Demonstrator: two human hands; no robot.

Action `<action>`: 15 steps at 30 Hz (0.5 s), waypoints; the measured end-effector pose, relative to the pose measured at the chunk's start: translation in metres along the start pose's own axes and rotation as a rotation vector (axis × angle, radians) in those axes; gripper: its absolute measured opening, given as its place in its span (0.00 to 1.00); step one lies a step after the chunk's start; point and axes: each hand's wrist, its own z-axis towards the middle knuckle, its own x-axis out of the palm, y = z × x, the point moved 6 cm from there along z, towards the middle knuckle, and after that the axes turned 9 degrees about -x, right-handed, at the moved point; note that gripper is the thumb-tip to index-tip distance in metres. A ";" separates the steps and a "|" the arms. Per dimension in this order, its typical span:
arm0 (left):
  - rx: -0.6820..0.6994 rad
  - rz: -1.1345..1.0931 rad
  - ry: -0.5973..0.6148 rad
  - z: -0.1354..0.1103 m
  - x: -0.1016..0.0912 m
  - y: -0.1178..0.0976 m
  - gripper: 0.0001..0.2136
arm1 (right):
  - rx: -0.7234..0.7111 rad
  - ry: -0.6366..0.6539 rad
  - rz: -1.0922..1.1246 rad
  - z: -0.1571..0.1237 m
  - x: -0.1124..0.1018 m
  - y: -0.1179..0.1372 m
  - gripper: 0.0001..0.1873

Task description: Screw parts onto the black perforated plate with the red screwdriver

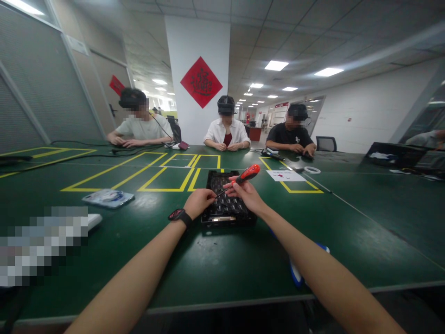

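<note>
A black tray-like device [226, 199] lies on the green table [215, 260] in front of me. My right hand [245, 192] is closed round a red-handled screwdriver [247, 174], whose shaft slants down and left over the device. My left hand [199, 202] sits at the device's left edge with its fingers curled in a pinch near the screwdriver's tip; what it pinches is too small to make out. A dark watch [180, 215] is on my left wrist.
Three people sit at the far side of the table. Yellow tape lines [163, 176] mark boxes on it. A plastic bag [108, 198] lies at left, a white sheet [285, 175] and a tape roll [312, 170] at right, a blue-white object [295, 273] under my right forearm.
</note>
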 end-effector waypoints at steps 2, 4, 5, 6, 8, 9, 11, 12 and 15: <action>-0.013 0.013 -0.004 0.000 -0.001 0.000 0.07 | 0.002 -0.013 0.005 0.000 0.000 -0.003 0.17; -0.021 0.012 0.000 -0.001 -0.002 -0.001 0.07 | -0.007 -0.044 0.011 0.000 -0.001 -0.006 0.17; -0.021 0.003 0.003 -0.001 -0.003 -0.002 0.08 | -0.012 -0.065 0.014 0.000 -0.002 -0.006 0.16; -0.016 -0.013 0.005 -0.002 -0.004 -0.003 0.09 | -0.018 -0.087 0.015 0.000 -0.003 -0.006 0.16; 0.001 -0.062 0.005 -0.003 -0.006 -0.004 0.14 | -0.038 -0.141 0.008 0.001 -0.006 -0.005 0.16; 0.010 -0.098 -0.002 -0.003 -0.008 -0.005 0.17 | -0.052 -0.174 0.002 0.001 -0.008 -0.004 0.16; 0.003 -0.196 -0.019 -0.003 -0.012 -0.005 0.19 | -0.089 -0.251 -0.009 0.000 -0.011 0.001 0.15; -0.015 -0.259 -0.030 -0.003 -0.014 -0.004 0.18 | -0.104 -0.286 -0.011 0.000 -0.012 0.003 0.15; -0.076 -0.431 -0.076 -0.004 -0.019 -0.004 0.16 | -0.106 -0.339 -0.004 -0.003 -0.010 0.005 0.16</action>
